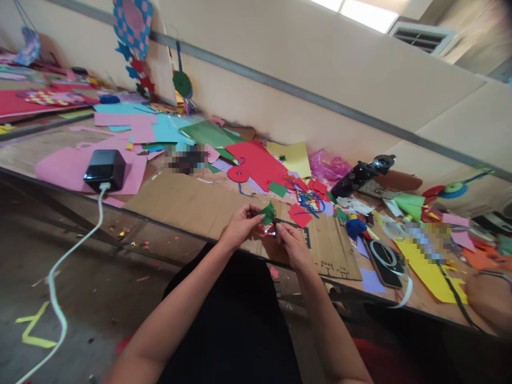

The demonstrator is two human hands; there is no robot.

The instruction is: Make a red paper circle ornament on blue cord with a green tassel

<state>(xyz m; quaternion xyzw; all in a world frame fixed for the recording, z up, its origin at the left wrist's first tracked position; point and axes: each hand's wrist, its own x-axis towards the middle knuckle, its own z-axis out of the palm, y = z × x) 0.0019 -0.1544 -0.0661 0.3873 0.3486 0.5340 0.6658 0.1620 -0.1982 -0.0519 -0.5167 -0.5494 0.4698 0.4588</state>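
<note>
My left hand (245, 223) is closed, its thumb and fingers pinching a small green paper piece (268, 211) above the table's front edge. Close beside it, my right hand (294, 242) has its fingers pressed together at a small dark item touching the green piece; I cannot make out what it is. Below the green piece, between both hands, shows something reddish and shiny (267, 230), too small to name. Under the hands lies a flat sheet of brown cardboard (188, 200).
Red paper (260, 162), green paper scraps (277, 188) and blue yarn (314, 202) lie beyond the hands. At left stands a black power bank (104, 169) with a white cable (60, 304). A phone (386, 264) and another person's arm (490, 298) are at right.
</note>
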